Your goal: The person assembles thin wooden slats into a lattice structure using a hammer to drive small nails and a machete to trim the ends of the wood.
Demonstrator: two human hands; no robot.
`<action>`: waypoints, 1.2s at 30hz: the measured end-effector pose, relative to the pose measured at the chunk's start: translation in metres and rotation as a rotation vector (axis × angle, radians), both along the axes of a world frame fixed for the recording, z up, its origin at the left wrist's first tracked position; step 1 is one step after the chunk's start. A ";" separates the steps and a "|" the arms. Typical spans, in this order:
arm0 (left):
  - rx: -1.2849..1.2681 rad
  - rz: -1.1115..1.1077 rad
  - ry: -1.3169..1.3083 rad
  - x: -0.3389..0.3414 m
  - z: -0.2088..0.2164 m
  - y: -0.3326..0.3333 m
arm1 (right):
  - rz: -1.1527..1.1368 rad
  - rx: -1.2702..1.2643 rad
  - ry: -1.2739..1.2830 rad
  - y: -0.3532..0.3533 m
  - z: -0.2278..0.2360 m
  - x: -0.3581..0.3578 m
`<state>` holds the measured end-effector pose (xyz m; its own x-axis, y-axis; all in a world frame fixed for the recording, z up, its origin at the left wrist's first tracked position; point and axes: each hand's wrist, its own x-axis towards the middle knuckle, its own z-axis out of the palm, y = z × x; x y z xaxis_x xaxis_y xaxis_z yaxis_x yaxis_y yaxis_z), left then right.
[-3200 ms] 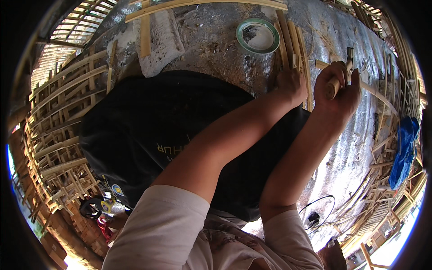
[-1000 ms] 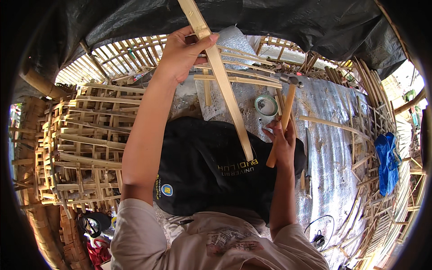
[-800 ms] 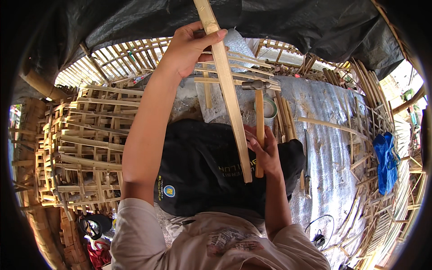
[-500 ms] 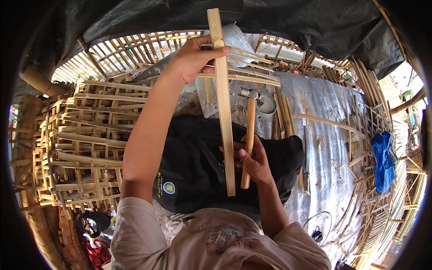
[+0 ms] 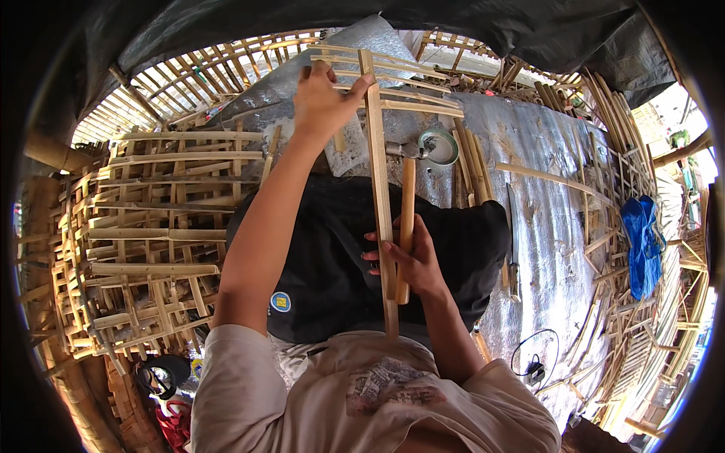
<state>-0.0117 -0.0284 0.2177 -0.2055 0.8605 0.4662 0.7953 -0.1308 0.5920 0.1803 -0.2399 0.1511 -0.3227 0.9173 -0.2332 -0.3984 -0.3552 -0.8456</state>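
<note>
A long bamboo strip [image 5: 376, 143] runs from far to near in front of me, with several thin bamboo crosspieces [image 5: 419, 108] across its far end. My left hand [image 5: 326, 102] is at that far end, its thumb against the strip and its fingers curled by the crosspieces. My right hand [image 5: 411, 260] holds a hammer by its wooden handle [image 5: 408, 181], head away from me. The thumb and fingers of that hand also lie against the strip's nearer part. The hammer's metal head [image 5: 394, 149] is beside a round green-rimmed container [image 5: 439, 147].
A black cloth [image 5: 325, 257] covers my lap. Slatted bamboo panels [image 5: 162, 234] are stacked on the left. To the right a long knife [image 5: 513, 241] lies on a silvery sheet [image 5: 555, 226], with a blue bag [image 5: 642, 245] farther out. Loose bamboo strips [image 5: 474, 162] lie ahead.
The strip's far end has dropped lower in view, and the crosspieces now show on both sides of it. My left hand has shifted slightly nearer; the hammer has moved a little left and nearer.
</note>
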 end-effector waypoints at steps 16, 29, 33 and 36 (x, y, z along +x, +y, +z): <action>-0.232 -0.306 -0.282 -0.058 -0.063 -0.192 | -0.184 -0.036 0.057 0.017 -0.009 0.004; 0.146 -0.618 0.024 0.000 -0.082 -0.254 | -0.295 -0.209 0.235 0.040 -0.016 -0.011; 0.281 -0.579 -0.048 0.018 -0.076 -0.240 | -0.245 -0.240 0.296 0.039 -0.013 -0.012; 0.350 -0.601 -0.052 0.028 -0.072 -0.234 | -0.243 -0.241 0.298 0.040 -0.010 -0.013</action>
